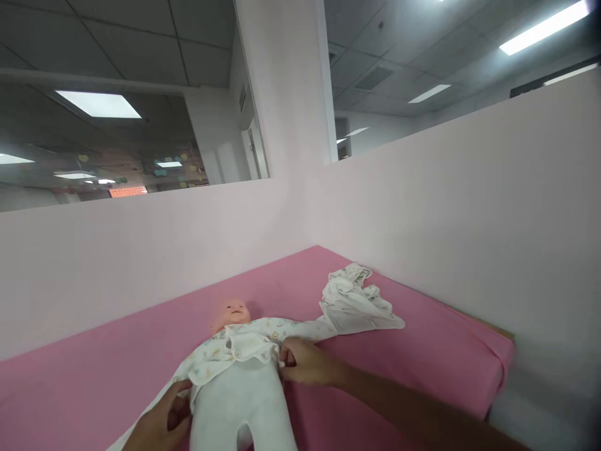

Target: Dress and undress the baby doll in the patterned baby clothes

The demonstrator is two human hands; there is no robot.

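Pale pink partition walls (469,207) meet in a corner ahead of me, with grey ceiling tiles and lit ceiling panels (544,28) showing above them. Below the walls a pink mat (94,382) runs across the whole lower view, its far right end dropping off in a rounded edge.

On the mat, close in front of me, a baby doll (244,401) lies on its back, its head (231,311) towards the corner and its white legs pointing at me. It wears a printed top (244,347), white with small coloured marks, open and loose over the chest. One sleeve stretches out flat to the right.

Just past that sleeve's end a crumpled white cloth (354,300) sits in a heap on the mat, touching or nearly touching the sleeve. I cannot tell which.

My two hands are apart, one on each side of the doll's body. My right hand (305,362) is closed on the edge of the printed top at the doll's waist, fingers pinched into the fabric. My left hand (162,423), low at the frame's bottom edge, has its fingers curled around the top's other edge beside the doll's hip.
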